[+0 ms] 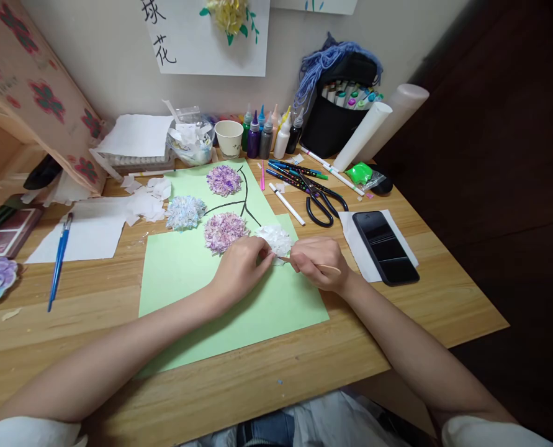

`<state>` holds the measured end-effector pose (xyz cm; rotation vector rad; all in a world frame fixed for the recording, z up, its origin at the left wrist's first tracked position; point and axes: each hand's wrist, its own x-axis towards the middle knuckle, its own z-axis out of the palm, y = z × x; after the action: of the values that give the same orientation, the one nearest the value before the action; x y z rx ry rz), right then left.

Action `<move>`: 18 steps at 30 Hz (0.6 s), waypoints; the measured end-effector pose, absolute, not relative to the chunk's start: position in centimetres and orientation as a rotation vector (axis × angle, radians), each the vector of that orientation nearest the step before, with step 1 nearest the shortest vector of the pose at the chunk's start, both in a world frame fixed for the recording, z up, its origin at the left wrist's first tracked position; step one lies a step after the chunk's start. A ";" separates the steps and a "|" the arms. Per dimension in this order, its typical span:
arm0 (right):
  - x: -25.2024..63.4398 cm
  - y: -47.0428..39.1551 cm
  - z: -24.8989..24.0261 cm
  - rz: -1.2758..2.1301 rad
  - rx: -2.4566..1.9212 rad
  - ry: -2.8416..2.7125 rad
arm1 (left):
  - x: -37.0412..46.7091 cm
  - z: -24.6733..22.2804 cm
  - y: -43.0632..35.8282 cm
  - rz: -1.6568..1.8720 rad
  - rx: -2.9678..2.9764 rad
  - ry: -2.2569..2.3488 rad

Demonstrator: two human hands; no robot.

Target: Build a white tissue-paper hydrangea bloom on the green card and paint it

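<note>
Several crumpled-paper flower heads lie on a light green paper sheet [229, 323] with black drawn stems. A mottled purple one [224, 180] is at the top, a pale blue one [185, 213] at left, and a pinkish purple one [224, 232] near the middle. At the right stem's end is a white paper flower [275, 237], partly covered by my hands. My right hand [320, 264] is closed around a thin wooden stick [328, 269], its tip pointing left at the flower's lower edge. My left hand [241, 264] pinches beside that tip; what its fingers hold is too small to tell.
Black scissors [320, 202], patterned pens and a white marker [286, 203] lie beyond the flowers. A phone [385, 248] rests on white paper at right. Paint bottles [267, 133] and a paper cup [229, 139] stand along the wall. A blue brush [60, 261] lies at left.
</note>
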<state>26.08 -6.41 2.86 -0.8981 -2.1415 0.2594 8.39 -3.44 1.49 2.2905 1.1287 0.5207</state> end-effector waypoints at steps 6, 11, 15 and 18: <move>26.3 -6.1 2.4 0.286 -0.958 -2.113 | 8.4 1.6 -4.3 0.458 2.264 1.256; 26.4 -6.0 2.3 0.301 -1.002 -2.083 | 8.4 1.4 -4.7 0.311 2.390 1.272; 26.3 -5.9 2.3 0.305 -1.043 -2.037 | 8.5 1.3 -4.6 0.290 2.420 1.275; 26.2 -5.8 2.2 0.329 -1.057 -1.986 | 8.5 1.3 -4.6 0.286 2.421 1.282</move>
<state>26.23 -5.83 2.15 -1.0571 -1.9861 0.3285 8.48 -4.60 1.31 2.4214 1.2819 0.2859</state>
